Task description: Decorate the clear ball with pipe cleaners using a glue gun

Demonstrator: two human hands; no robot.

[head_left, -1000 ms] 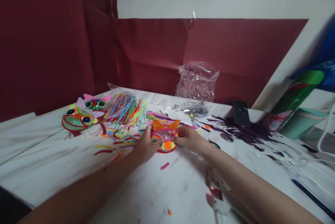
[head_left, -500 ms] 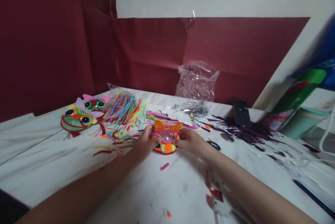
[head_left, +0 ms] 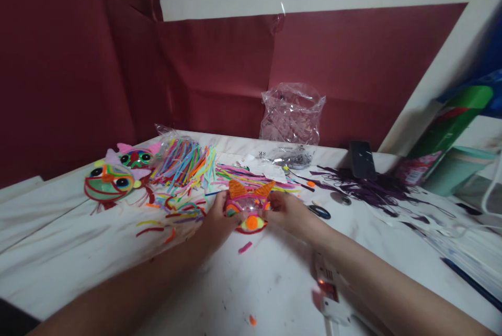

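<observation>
Both of my hands hold a small craft cat face (head_left: pixel 248 209) made of coloured pipe cleaners, with orange ears and an orange pom-pom nose, just above the white table (head_left: pixel 78 252). My left hand (head_left: pixel 217 218) grips its left side with fingers curled. My right hand (head_left: pixel 286 212) pinches its right side. Two finished cat faces lie at the far left, a green one (head_left: pixel 106 183) and a pink-eared one (head_left: pixel 136 157) behind it. A heap of coloured pipe-cleaner pieces (head_left: pixel 188 164) lies between them and my hands.
A white glue gun (head_left: pixel 329 294) lies under my right forearm. Scissors (head_left: pixel 319 212), purple pipe-cleaner scraps (head_left: pixel 368 189), a dark phone (head_left: pixel 361 159) and a clear plastic bag (head_left: pixel 291 114) sit behind. A teal cup (head_left: pixel 451 179) and a green bottle (head_left: pixel 447 129) stand at the right.
The cat face has been turned slightly in my hands and held a little lower. The view has shifted down and left; nothing on the table moved.
</observation>
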